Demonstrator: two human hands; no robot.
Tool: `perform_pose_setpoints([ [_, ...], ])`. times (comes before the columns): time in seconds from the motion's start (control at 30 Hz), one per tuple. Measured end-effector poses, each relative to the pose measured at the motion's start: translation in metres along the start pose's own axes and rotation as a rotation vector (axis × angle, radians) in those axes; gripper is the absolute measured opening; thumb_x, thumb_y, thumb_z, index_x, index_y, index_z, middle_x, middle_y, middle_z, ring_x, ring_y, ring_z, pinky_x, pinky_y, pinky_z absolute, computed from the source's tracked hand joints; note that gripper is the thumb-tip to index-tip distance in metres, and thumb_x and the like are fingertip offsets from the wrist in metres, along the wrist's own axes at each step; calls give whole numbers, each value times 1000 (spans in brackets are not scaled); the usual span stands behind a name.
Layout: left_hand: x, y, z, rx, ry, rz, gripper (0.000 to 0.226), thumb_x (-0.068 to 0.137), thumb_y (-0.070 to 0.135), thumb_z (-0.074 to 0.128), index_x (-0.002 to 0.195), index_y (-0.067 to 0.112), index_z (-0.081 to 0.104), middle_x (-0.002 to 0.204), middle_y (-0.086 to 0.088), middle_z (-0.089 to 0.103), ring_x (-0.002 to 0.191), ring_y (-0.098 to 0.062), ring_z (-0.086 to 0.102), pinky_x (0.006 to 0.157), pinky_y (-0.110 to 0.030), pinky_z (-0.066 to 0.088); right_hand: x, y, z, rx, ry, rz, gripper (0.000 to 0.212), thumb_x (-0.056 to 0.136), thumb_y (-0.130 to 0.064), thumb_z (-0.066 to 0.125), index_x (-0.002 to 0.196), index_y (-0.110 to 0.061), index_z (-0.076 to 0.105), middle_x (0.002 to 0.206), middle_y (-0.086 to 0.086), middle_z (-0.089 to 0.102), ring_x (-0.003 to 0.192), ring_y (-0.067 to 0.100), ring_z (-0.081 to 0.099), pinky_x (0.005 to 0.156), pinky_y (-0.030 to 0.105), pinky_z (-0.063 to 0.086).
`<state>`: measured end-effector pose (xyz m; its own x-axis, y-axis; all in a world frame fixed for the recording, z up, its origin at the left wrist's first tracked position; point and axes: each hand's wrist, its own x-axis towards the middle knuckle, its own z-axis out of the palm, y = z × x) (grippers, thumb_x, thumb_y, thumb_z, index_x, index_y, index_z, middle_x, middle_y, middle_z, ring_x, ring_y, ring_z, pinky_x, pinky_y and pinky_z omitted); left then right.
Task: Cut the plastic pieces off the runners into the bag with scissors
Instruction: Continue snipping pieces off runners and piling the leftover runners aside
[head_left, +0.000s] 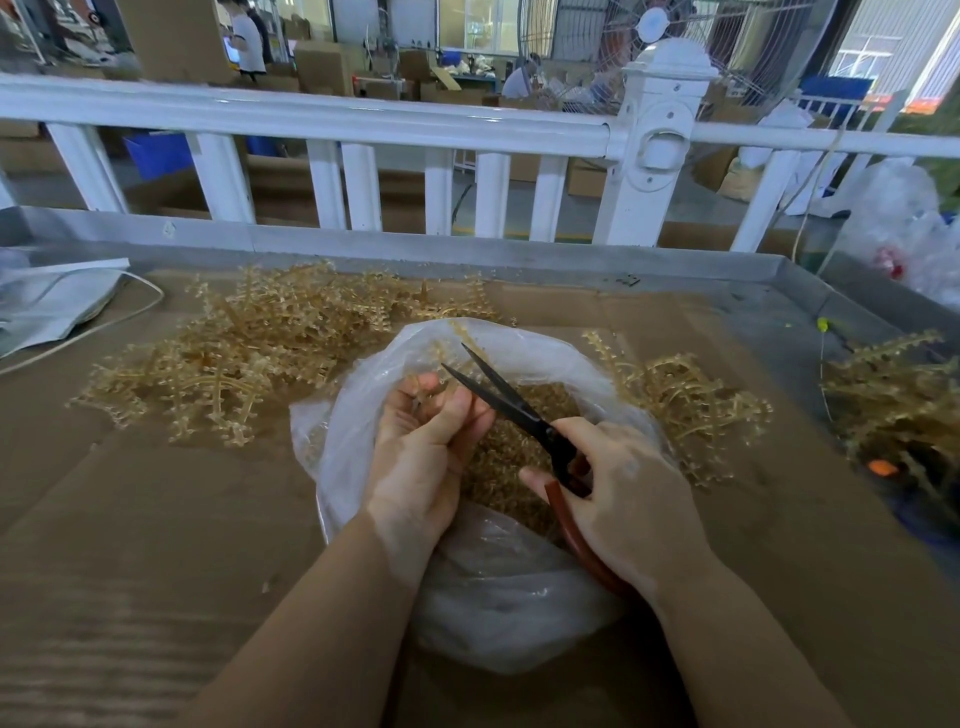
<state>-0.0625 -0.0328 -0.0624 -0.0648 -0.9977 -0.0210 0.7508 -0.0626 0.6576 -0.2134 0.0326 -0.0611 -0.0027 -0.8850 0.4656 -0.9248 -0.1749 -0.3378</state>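
One clear plastic bag (498, 587) sits at the centre of the frame, its mouth open and its floor covered with small amber pieces (514, 447). Over that mouth the left hand (421, 441) is curled around a runner (457, 343), thumb pressing it against the fingers; the runner's tip rises above the hand toward the bag's far rim. The right hand (623, 499) grips one pair of scissors (514, 405) by its reddish handles, fingers closed through them — the two black blades stand parted, pointing to the upper left just beside the left thumb.

Three heaps of amber runners lie around the bag: a large pile (249, 358) at centre left, a smaller one (685, 405) just right of the bag, and a third (893, 410) at the right edge.

The tabletop (130, 519) is covered with flattened brown cardboard and bounded by a grey metal rim. Behind it runs a white fence (332, 124); beyond that, cartons, a large fan (654, 31) and two people — a workshop floor.
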Motion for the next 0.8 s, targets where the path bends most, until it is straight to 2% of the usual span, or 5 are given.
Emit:
perform_pose_setpoints([
  [0.13, 0, 0, 0, -14, 1, -14, 23, 85, -9, 52, 84, 14, 53, 77, -7, 60, 60, -12, 67, 58, -21, 57, 0, 0, -1, -21, -24, -9, 42, 83, -56, 58, 113, -27, 62, 93, -5, 64, 92, 16, 56, 72, 23, 37],
  [0.27, -1, -1, 0, 44, -1, 19, 27, 87, -11, 49, 102, 11, 52, 80, -5, 59, 64, -12, 66, 62, -21, 57, 0, -1, -2, -28, -37, -23, 39, 83, -56, 58, 109, -27, 63, 89, -6, 63, 88, 15, 56, 69, 24, 40],
  [0.5, -4, -1, 2, 62, 1, 37, 31, 88, -13, 46, 86, 18, 51, 64, 3, 59, 61, -7, 64, 59, -20, 55, 0, -4, -2, -17, -63, -57, 47, 81, -64, 43, 102, -26, 63, 82, -8, 62, 79, 12, 56, 68, 23, 44],
  [0.8, -2, -2, 1, 60, 0, 21, 30, 86, -12, 50, 87, 18, 52, 67, -1, 61, 58, -10, 63, 60, -21, 56, 1, -5, -4, -13, -41, -66, 41, 83, -61, 49, 98, -26, 63, 79, -9, 62, 74, 10, 56, 64, 22, 43],
])
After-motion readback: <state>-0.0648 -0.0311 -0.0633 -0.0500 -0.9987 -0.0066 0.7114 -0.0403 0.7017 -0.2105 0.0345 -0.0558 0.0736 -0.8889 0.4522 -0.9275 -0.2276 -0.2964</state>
